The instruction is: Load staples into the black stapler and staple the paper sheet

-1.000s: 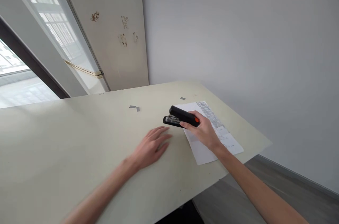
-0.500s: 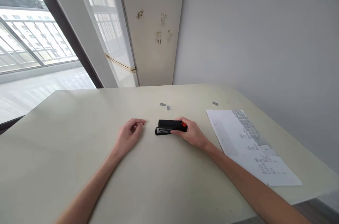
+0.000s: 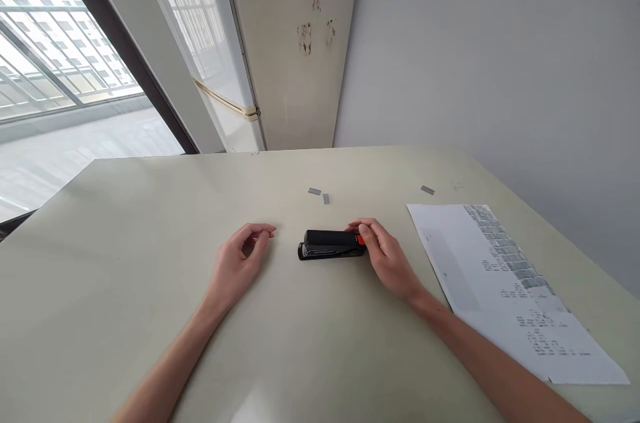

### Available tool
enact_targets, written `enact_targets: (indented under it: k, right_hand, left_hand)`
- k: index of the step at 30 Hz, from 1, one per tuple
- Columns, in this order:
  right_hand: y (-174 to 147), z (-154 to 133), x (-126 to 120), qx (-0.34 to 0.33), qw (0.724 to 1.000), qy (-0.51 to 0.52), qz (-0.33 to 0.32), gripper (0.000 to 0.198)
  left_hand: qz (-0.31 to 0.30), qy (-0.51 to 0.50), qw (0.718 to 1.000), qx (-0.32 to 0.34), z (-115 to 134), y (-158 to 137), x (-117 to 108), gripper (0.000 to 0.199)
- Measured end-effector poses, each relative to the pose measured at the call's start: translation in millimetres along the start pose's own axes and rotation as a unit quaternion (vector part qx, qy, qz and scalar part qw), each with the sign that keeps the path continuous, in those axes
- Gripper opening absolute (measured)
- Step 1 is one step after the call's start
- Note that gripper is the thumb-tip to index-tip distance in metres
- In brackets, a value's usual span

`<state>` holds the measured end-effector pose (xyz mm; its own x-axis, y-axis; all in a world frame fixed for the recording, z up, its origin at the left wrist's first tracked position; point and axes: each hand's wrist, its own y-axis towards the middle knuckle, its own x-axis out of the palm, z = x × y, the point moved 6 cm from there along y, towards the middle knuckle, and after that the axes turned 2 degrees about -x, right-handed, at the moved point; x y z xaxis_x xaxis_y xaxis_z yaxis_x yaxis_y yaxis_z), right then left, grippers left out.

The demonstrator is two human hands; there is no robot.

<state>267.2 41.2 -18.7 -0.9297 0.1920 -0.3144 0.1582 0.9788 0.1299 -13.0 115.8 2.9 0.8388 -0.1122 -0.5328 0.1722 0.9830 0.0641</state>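
A black stapler (image 3: 330,238) with a red piece at its rear end lies on the table, its front pointing left. My right hand (image 3: 391,264) holds that rear end, thumb beside the red piece and fingers behind it. A narrow gap shows between the stapler's top arm and its base. To the left, my left hand (image 3: 237,264) rests on the table, apart from the stapler. Its fingers are curled and its thumb meets the fingertips; nothing shows between them.
Small grey strips (image 3: 315,191) lie behind the stapler, and another grey strip (image 3: 427,190) is farther right. Printed white paper (image 3: 450,256) lies on the pale table (image 3: 150,210) beside my right forearm. A wall (image 3: 475,43) and a stained cabinet-like panel (image 3: 290,96) stand beyond.
My right hand has shifted to the stapler's rear end, its thumb moving from the side up to the red piece. My left fingers have drawn closer together. The view has tilted down slightly.
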Motion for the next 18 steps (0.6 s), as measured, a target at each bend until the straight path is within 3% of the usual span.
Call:
enact_targets:
  k: [4, 9, 12, 15, 18]
  right_hand:
    - [0.1, 0.5, 0.5, 0.001, 1.000, -0.030, -0.006, 0.040]
    - [-0.4, -2.5, 0.1, 0.002, 0.999, -0.030, 0.010, 0.040]
    - [-0.8, -5.8, 2.3, -0.001, 0.999, -0.046, -0.024, 0.043]
    - [-1.8, -10.7, 6.1, -0.031, 0.992, -0.090, -0.080, 0.034]
    - [-3.9, -15.6, 6.6, -0.064, 0.989, -0.099, -0.085, 0.024]
  left_hand:
    - [0.023, -0.028, 0.999, -0.028, -5.5, -0.1, -2.6, 0.031]
    - [0.105, -0.039, 0.993, -0.046, -3.5, 0.0, -18.8, 0.031]
    - [0.141, -0.074, 0.984, -0.078, -9.1, 1.7, -27.6, 0.029]
    - [0.131, -0.152, 0.976, -0.081, -13.9, 3.0, -24.3, 0.029]
    - [0.091, -0.251, 0.961, -0.078, -11.1, 0.2, -10.0, 0.030]
